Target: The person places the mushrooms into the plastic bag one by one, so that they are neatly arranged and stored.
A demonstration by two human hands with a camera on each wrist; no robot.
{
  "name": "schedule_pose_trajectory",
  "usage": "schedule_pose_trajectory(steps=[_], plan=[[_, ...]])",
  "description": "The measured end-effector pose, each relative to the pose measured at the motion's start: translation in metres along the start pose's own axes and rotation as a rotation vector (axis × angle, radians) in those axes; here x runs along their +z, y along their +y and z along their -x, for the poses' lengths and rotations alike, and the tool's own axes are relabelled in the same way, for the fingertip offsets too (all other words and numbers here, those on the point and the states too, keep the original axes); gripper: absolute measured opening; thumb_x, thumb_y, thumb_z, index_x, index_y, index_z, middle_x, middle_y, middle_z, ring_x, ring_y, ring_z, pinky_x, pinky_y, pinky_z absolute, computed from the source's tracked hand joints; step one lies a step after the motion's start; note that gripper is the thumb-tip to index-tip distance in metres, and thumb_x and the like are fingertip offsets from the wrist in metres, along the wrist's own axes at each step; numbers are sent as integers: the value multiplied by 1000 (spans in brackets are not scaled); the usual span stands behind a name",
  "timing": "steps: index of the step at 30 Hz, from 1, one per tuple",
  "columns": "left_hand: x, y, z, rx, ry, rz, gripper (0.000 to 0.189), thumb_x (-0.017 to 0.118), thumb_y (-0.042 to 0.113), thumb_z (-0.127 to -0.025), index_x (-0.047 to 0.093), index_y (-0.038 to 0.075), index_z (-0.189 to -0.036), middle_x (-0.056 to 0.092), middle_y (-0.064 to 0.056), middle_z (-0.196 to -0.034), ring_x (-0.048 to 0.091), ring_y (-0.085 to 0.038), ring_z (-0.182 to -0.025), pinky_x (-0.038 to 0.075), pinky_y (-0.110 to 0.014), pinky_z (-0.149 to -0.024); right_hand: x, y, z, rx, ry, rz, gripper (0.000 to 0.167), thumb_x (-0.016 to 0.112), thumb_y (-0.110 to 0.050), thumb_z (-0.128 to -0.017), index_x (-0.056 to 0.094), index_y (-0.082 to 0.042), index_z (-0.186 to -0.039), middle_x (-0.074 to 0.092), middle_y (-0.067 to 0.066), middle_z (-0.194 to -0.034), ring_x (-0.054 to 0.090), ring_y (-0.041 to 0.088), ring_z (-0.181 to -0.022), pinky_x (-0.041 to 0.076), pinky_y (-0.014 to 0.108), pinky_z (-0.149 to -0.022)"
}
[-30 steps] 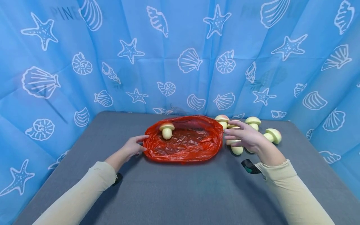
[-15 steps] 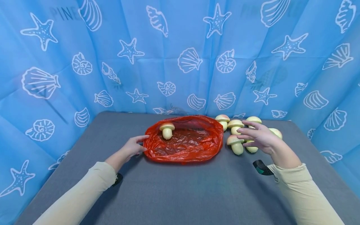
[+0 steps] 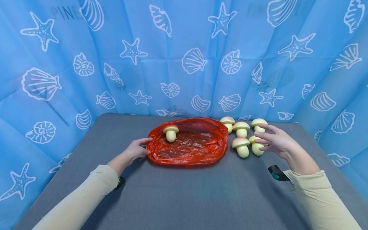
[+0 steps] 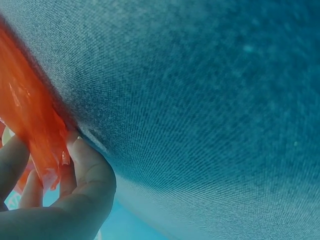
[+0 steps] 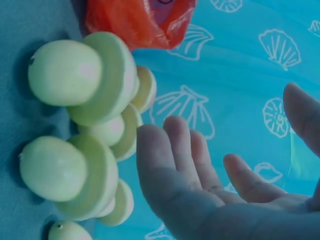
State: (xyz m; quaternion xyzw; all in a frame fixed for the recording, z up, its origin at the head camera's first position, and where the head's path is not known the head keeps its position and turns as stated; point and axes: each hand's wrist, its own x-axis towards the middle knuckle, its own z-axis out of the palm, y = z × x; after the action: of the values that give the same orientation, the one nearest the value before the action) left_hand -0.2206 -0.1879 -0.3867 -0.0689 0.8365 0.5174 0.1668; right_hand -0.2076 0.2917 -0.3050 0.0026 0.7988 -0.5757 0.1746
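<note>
A red plastic bag (image 3: 188, 159) lies with its mouth spread on the table, and one toy mushroom (image 3: 171, 134) is inside near its left end. My left hand (image 3: 135, 149) holds the bag's left edge, with thumb and fingers on either side of the plastic (image 4: 37, 120) in the left wrist view. To the right of the bag, my right hand (image 3: 277, 142) hovers by a mushroom (image 3: 257, 150), fingers spread and holding nothing. In the right wrist view its fingers point past two larger-looking mushrooms (image 5: 65, 72), their caps turned toward the curtain.
Several pale mushrooms stand in a loose group right of the bag, including a front one (image 3: 241, 147) and a back one (image 3: 227, 123). The right hand covers part of the group. A blue shell-print curtain (image 3: 184, 57) rises behind the grey table (image 3: 184, 198).
My right hand has moved right, away from the bag's edge and across the mushrooms, uncovering the nearer ones. The left hand and bag stay in place.
</note>
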Motion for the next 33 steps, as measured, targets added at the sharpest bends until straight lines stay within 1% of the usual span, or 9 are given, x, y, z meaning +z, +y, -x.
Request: schedule_pose_trajectory(steps=[2, 6, 11, 13, 15, 18, 19, 23, 33], plan=[[0, 0, 0, 0, -4, 4, 62, 57, -3, -91, 40, 10, -149, 29, -21, -153, 38, -38, -128, 46, -45, -87, -1, 2, 1, 11, 11, 6, 77, 43, -28, -104, -8, 2, -152, 9, 35, -154, 57, -6, -89, 52, 31, -80], [0, -1, -1, -6, -7, 5, 61, 57, -2, -92, 39, 11, -149, 29, -20, -154, 37, -39, -131, 45, -47, -90, -4, 6, 2, 27, 33, 18, 77, 43, -30, -104, -7, 3, -152, 11, 35, -153, 56, -8, -85, 53, 31, -80], [0, 0, -1, -8, 0, 9, 61, 57, -2, -92, 39, 11, -149, 28, -20, -154, 40, -36, -125, 46, -42, -84, -8, 11, 3, 37, 38, 30, 78, 43, -32, -104, -8, 3, -152, 9, 36, -153, 55, -8, -87, 53, 32, -81], [0, 0, -1, -11, 3, 12, 61, 57, -2, -92, 40, 12, -149, 28, -20, -154, 41, -36, -124, 46, -40, -84, -9, 12, 3, 43, 40, 46, 79, 43, -33, -104, -8, 4, -152, 9, 36, -153, 57, 2, -97, 52, 35, -84], [-1, 0, -2, -12, 2, 15, 61, 57, -2, -92, 40, 12, -149, 28, -20, -154, 41, -36, -124, 46, -40, -83, -11, 13, 3, 53, 43, 56, 79, 42, -34, -103, -8, 3, -152, 7, 36, -153, 55, 23, -115, 48, 43, -92], [-1, -1, -2, -15, 4, 19, 61, 57, -2, -92, 40, 12, -149, 29, -20, -154, 41, -36, -125, 46, -41, -84, -11, 15, 3, 65, 48, 63, 80, 43, -36, -103, -9, 2, -152, 4, 36, -153, 25, 49, -136, 37, 58, -101], [-1, -1, -2, -14, 3, 20, 61, 57, -2, -92, 40, 12, -149, 29, -20, -154, 41, -36, -125, 46, -41, -85, -11, 16, 3, 69, 47, 60, 80, 43, -35, -103, -9, 1, -152, 3, 37, -153, 16, 52, -138, 33, 62, -102], [-1, -1, -1, -10, 1, 17, 61, 58, -2, -92, 40, 11, -149, 29, -20, -154, 42, -35, -123, 46, -40, -83, -12, 19, 2, 80, 49, 58, 81, 44, -34, -103, -10, 0, -152, -6, 37, -153, 7, 57, -137, 24, 68, -104], [-1, -1, -2, -10, 4, 6, 61, 58, -2, -92, 40, 11, -149, 30, -20, -154, 42, -35, -124, 47, -40, -83, -18, 33, -6, 142, 29, 42, 83, 46, -34, -102, -15, -6, -152, -15, 36, -152, 3, 57, -137, 21, 71, -103]])
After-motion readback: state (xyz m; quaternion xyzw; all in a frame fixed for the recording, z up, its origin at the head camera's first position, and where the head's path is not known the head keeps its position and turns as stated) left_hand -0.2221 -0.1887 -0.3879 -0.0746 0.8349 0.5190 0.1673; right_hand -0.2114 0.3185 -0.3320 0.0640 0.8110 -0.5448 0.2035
